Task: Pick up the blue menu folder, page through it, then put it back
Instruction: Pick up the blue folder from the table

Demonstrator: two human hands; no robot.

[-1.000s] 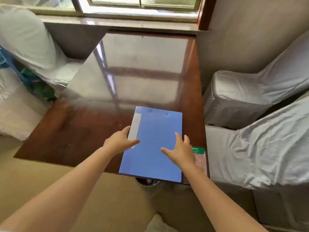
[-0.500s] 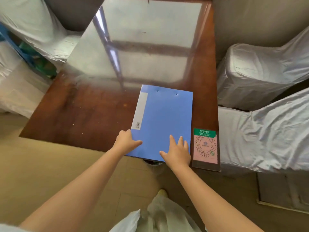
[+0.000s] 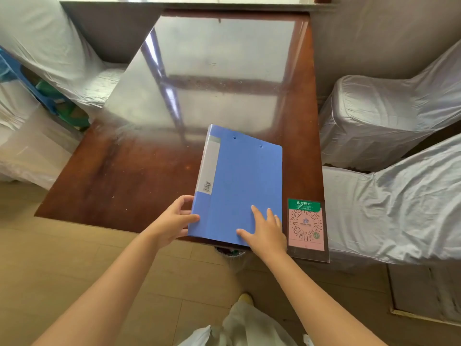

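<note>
The blue menu folder (image 3: 243,181) is closed and sits on the dark wooden table (image 3: 119,181) near its front right corner, its left spine side tilted up a little. A white label runs down its spine. My left hand (image 3: 172,221) grips the folder's lower left corner, thumb on top and fingers under the spine. My right hand (image 3: 267,232) rests flat on the cover near the lower right corner, fingers spread.
A pink and green QR-code card (image 3: 305,227) lies at the table's front right corner beside the folder. Chairs in white covers (image 3: 389,196) stand to the right and to the left (image 3: 45,46). A bin (image 3: 230,252) shows under the table edge.
My left hand has closed around the folder's lower left corner and the spine side has lifted off the table. My right hand stays on the cover.
</note>
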